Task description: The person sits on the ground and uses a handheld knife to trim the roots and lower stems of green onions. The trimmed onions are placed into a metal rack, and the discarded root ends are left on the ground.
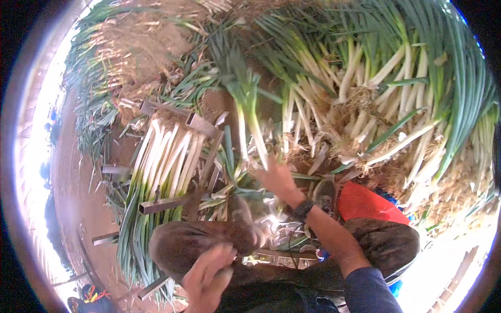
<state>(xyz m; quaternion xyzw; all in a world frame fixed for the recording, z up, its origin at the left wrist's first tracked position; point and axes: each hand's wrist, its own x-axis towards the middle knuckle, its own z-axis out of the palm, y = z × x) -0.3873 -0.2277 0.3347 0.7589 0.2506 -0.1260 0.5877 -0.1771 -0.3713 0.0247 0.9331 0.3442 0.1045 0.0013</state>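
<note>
My right hand (277,180) is stretched forward and grips a green onion (249,112) by its white lower stalk, green leaves pointing away from me. A dark band sits on that wrist. My left hand (209,274) is low in view by my left knee (182,240), fingers loosely apart, with nothing visible in it. Straight ahead and to the right lies a big heap of uncleaned green onions (365,99) with matted roots (355,104). To the left, a bundle of cleaned white-stalked onions (167,161) lies lined up in a metal frame (201,125).
A red object (365,203) sits by my right knee. Peeled skins and trimmings (229,193) litter the ground between my knees and the frame. Dry roots and leaves (135,47) are piled at the far left, and bare reddish earth (78,188) lies to the left.
</note>
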